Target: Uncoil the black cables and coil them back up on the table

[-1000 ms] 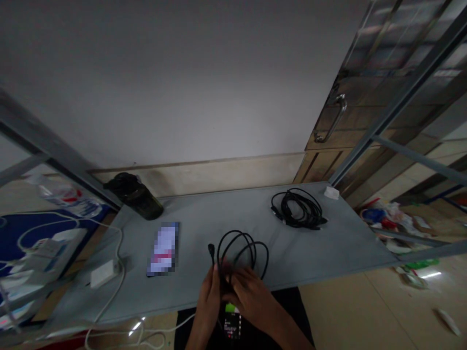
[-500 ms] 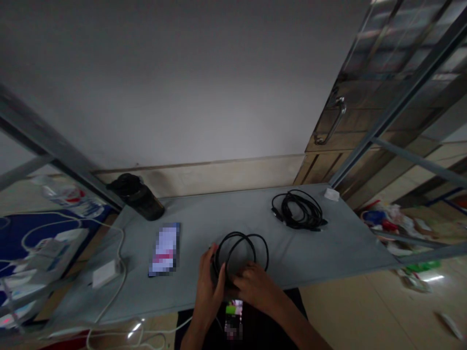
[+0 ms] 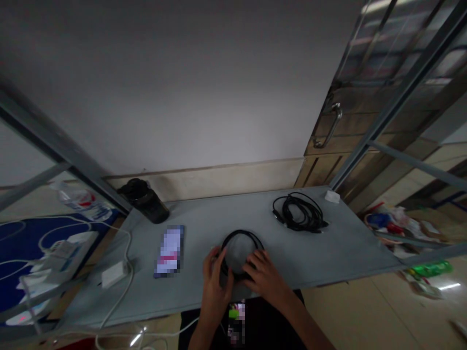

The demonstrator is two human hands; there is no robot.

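A thin black cable [image 3: 242, 232] forms a round coil near the front edge of the grey table. My left hand [image 3: 216, 278] is closed around the coil's left side, thumb toward the inside of the loop. On its right side, my right hand [image 3: 260, 274] grips the coil with curled fingers. Behind and to the right lies a second, thicker bundle of black cable [image 3: 301, 212], with connector ends sticking out, touched by neither hand.
Left of my hands lies a phone [image 3: 170, 251] with its screen lit. A black bottle [image 3: 146, 201], a white adapter [image 3: 114, 274] with a white cord, and a small white block [image 3: 332, 196] are also on the table [image 3: 350, 243]. Metal posts rise at both ends.
Two loops that stood apart now lie together as one rounder coil. My right hand has moved slightly up and right, onto the coil's right side. The view has shifted slightly.
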